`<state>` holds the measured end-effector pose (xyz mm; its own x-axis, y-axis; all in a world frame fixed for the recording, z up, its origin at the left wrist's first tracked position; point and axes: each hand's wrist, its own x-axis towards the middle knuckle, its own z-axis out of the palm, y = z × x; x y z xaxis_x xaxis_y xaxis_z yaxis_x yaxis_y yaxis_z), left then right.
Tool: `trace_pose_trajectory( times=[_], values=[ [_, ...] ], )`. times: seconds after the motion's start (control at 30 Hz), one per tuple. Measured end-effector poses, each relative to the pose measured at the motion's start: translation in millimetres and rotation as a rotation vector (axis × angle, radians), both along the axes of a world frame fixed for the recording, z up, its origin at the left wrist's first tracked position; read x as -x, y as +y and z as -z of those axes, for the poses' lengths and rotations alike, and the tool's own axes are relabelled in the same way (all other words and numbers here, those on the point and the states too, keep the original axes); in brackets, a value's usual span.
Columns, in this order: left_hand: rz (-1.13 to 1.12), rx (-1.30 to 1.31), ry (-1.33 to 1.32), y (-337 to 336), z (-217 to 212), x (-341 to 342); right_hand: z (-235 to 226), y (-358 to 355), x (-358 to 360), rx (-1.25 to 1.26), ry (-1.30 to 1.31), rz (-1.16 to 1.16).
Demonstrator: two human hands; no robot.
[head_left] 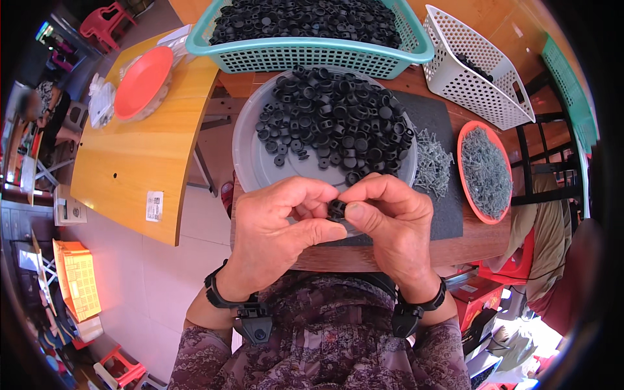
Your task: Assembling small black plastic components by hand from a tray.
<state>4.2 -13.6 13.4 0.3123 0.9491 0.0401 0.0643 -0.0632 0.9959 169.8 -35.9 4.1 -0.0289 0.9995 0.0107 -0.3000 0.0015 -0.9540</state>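
Note:
A small black round plastic part (pixel 337 208) is pinched between the fingertips of both hands, above the front rim of a large tub. My left hand (pixel 276 214) has its thumb and forefinger closed around the part's left side. From the other side my right hand (pixel 393 224) presses it with thumb and forefinger. Behind the hands stands the grey plastic tub (pixel 246 146), holding a heap of similar black parts (pixel 338 117). Some of the held part is covered by my fingers.
Loose screws (pixel 431 162) lie on a dark mat (pixel 448 221) right of the tub, beside an orange tray (pixel 463 166) of screws. Behind are a teal basket (pixel 318 55) of black parts and a white basket (pixel 455 88). A yellow table (pixel 130 169) stands left.

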Motion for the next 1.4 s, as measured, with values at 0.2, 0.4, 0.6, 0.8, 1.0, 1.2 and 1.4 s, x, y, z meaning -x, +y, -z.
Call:
trace_pose_trajectory(
  times=[0.2,0.4,0.6,0.8,1.0,1.2,1.4],
  values=[
    [0.037,0.052,-0.079,2.8,0.5,-1.4,3.5,-0.1,0.0,-0.049,-0.004,0.016],
    [0.080,0.109,-0.072,6.3,-0.4,-0.3,4.7,0.3,-2.1,-0.076,-0.028,0.014],
    [0.097,0.086,-0.105,8.5,1.0,-2.9,2.5,-0.3,-1.1,-0.055,-0.060,0.019],
    [0.031,-0.300,0.176,3.7,-0.8,-5.6,1.4,-2.6,1.2,-0.058,-0.060,0.048],
    [0.025,-0.394,0.249,3.2,1.3,-6.5,2.7,-4.0,1.9,-0.132,-0.119,0.053],
    [0.021,-0.440,0.195,6.1,7.1,-8.5,2.0,-2.7,-0.8,-0.158,-0.147,0.033],
    [0.031,-0.599,0.235,11.9,5.8,-12.3,-4.1,-2.0,-3.4,-0.139,-0.209,0.033]
  ],
)
